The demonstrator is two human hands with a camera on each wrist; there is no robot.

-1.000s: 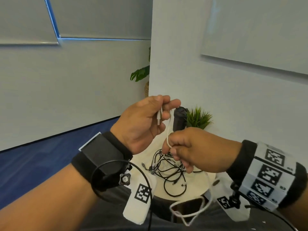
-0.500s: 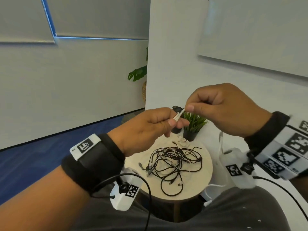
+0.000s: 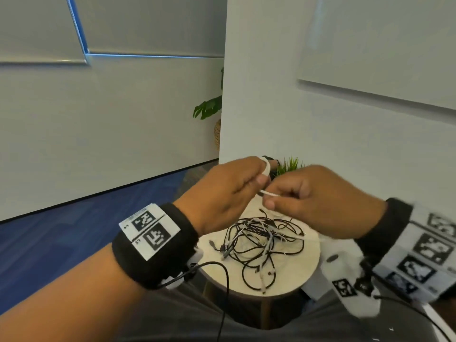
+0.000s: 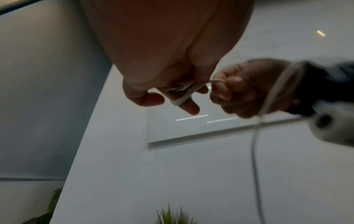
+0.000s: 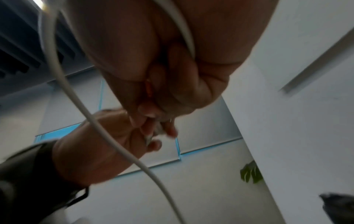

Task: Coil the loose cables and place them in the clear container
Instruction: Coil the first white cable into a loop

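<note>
While the left hand (image 3: pixel 222 193) holds up a thin, smooth white cable (image 4: pixel 184 97), wound round two of its fingers (image 4: pixel 189 106) with the plug pinched beside them, the right hand (image 3: pixel 320 203) pinches the same cord close by, fingers curled. Below both hands, a tangled heap of glossy black and white cables (image 3: pixel 261 243) lies on the small round pale wooden table (image 3: pixel 296 275). Black fabric wristbands (image 3: pixel 158 245) carry square black-and-white printed markers; their small lettering is unreadable.

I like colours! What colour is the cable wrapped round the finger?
White. The white cable shows best in the left wrist view.
</note>
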